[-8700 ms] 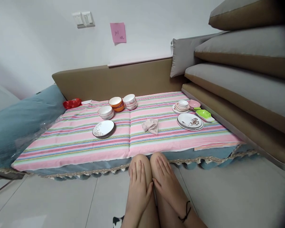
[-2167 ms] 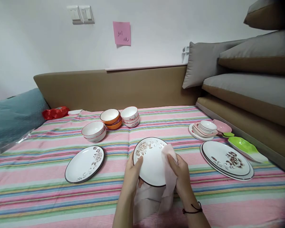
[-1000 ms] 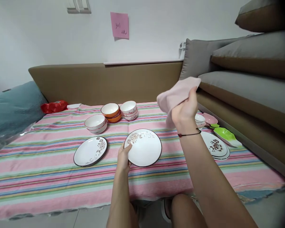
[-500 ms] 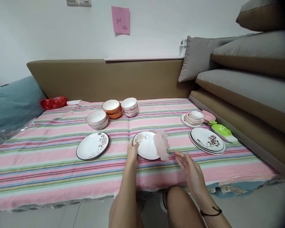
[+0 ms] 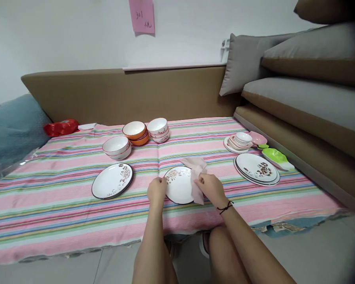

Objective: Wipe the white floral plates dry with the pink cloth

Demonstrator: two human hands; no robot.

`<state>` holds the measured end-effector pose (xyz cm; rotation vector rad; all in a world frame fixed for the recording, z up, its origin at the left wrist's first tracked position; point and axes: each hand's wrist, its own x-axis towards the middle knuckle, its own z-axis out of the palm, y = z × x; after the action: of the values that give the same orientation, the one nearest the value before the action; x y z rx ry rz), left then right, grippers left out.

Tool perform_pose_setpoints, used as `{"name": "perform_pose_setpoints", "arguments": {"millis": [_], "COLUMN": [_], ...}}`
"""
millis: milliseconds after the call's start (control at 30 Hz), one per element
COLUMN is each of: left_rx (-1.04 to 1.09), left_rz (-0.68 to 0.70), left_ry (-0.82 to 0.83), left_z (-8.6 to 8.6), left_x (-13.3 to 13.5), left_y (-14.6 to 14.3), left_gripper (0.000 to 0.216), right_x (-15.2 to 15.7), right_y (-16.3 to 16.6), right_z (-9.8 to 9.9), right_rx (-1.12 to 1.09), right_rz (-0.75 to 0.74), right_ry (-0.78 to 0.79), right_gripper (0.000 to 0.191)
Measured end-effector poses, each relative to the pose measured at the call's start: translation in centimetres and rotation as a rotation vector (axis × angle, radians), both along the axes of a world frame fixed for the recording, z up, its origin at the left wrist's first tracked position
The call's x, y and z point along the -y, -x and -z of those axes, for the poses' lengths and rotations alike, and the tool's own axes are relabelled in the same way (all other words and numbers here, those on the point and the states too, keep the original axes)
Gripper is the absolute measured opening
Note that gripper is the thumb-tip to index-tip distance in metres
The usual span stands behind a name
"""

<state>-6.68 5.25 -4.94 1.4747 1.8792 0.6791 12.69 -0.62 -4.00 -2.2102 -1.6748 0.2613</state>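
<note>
A white plate with a brown flower print and a dark rim (image 5: 179,186) lies on the striped cloth (image 5: 77,213) in front of me. My left hand (image 5: 156,191) grips its left edge, fingers curled. My right hand (image 5: 211,188) is closed on a pale pink rag (image 5: 196,170) that lies over the plate's right side. A second flowered plate (image 5: 112,185) rests to the left, apart from both hands.
Stacked bowls, white (image 5: 116,146), orange (image 5: 135,131) and white (image 5: 158,129), stand at the back. On the right are a stack of plates (image 5: 256,169), small dishes (image 5: 239,142), a pink dish (image 5: 258,138) and a green dish (image 5: 276,158). Sofa cushions (image 5: 307,98) rise at the right, and a red bag (image 5: 60,127) lies far left.
My right hand, open beside the plate half a second ago, has moved onto the rag and closed on it. The left hand has stayed on the plate's left edge.
</note>
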Motion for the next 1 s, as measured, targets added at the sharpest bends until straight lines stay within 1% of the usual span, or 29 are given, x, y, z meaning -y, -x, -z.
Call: {"name": "perform_pose_setpoints", "arguments": {"millis": [100,200,267,300,367,433,500,533,600,667,700,733,767,833,867,933,1000], "left_rx": [0.0,0.132,0.229,0.255,0.26,0.277,0.356,0.414,0.535,0.63,0.669,0.7,0.718,0.735,0.749,0.808,0.923], "left_rz": [0.015,0.144,0.229,0.258,0.298,0.359,0.438,0.487,0.596,0.7,0.742,0.778,0.803,0.796,0.757,0.63,0.501], "left_ry": [-0.123,-0.282,-0.356,-0.375,-0.388,-0.397,-0.411,-0.415,-0.412,-0.384,-0.353,-0.313,-0.266,-0.19,-0.183,-0.23,-0.293], "left_z": [-0.8,-1.0,-0.8,-0.7,-0.7,-0.9,-1.2,-1.4,-1.8,-2.1,-2.2,-2.2,-2.2,-2.1,-2.1,-2.2,-2.4], "left_x": [0.6,0.9,1.1,1.2,1.5,1.8,2.2,2.5,2.9,3.2,3.3,3.4,3.4,3.3,3.2,2.8,2.4], "left_y": [-0.6,-1.7,-2.5,-2.9,-3.6,-4.3,-5.0,-5.3,-5.8,-6.2,-6.3,-6.4,-6.5,-6.5,-6.4,-5.9,-5.0], "left_gripper": [0.031,0.029,0.026,0.026,0.025,0.024,0.028,0.033,0.05,0.068,0.072,0.07,0.059,0.029,0.021,0.022,0.023], "right_x": [0.5,1.1,1.4,1.5,1.5,1.6,1.7,1.8,2.1,2.4,2.6,2.7,2.8,2.9,2.9,3.1,3.3], "right_y": [-0.4,-1.6,-2.7,-3.4,-4.8,-5.9,-6.3,-6.1,-5.2,-4.0,-3.4,-3.0,-2.7,-2.5,-2.7,-3.4,-4.4], "right_z": [-1.8,-4.1,-5.2,-5.6,-5.8,-5.7,-5.8,-5.9,-6.3,-6.7,-7.0,-7.2,-7.3,-7.5,-7.6,-7.8,-8.0], "right_rx": [0.052,0.23,0.275,0.254,0.08,-0.216,-0.545,-0.695,-0.936,-1.095,-1.159,-1.215,-1.259,-1.295,-1.285,-1.24,-1.189], "right_rz": [0.053,0.17,0.224,0.236,0.19,0.089,-0.032,-0.084,-0.148,-0.171,-0.176,-0.178,-0.175,-0.16,-0.151,-0.134,-0.126], "right_ry": [-0.023,-0.034,-0.079,-0.121,-0.246,-0.39,-0.462,-0.462,-0.406,-0.324,-0.281,-0.244,-0.217,-0.208,-0.218,-0.228,-0.204], "right_gripper": [0.037,0.039,0.037,0.035,0.03,0.027,0.028,0.029,0.03,0.031,0.031,0.031,0.03,0.029,0.029,0.03,0.032]}}
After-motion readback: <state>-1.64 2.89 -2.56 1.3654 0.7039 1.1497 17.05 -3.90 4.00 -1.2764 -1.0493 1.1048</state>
